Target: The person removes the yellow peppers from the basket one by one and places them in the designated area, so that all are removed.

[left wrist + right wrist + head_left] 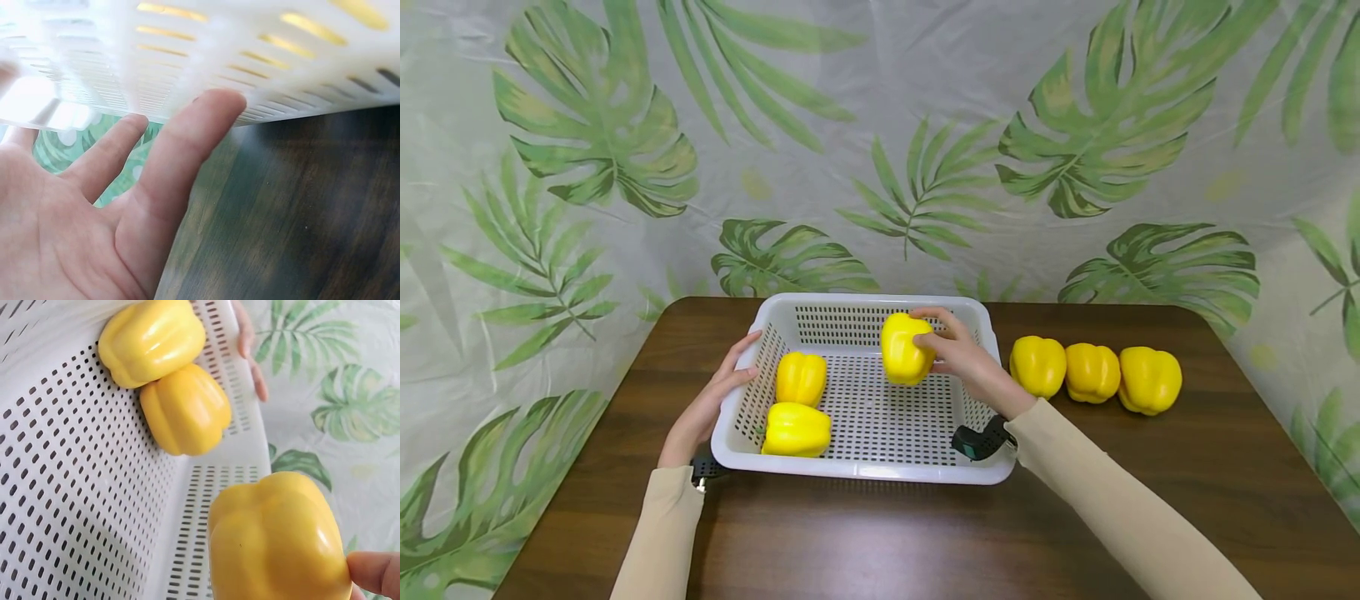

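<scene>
In the head view my right hand (958, 350) grips a yellow bell pepper (907, 350) above the floor of a white perforated basket (857, 471). The right wrist view shows this held pepper (278, 540) close up, with a fingertip against its side. My left hand (711, 400) touches the basket's left side with extended fingers. In the left wrist view, the thumb (187, 144) lies near the slotted wall (206, 56). Two more yellow peppers lie inside at the left, one behind (801, 377) and one in front (797, 430), touching each other.
Three yellow bell peppers (1092, 372) sit in a row on the brown wooden table (865, 542), right of the basket. A leaf-patterned cloth (925, 100) hangs behind the table. Each wrist wears a black strap (981, 437).
</scene>
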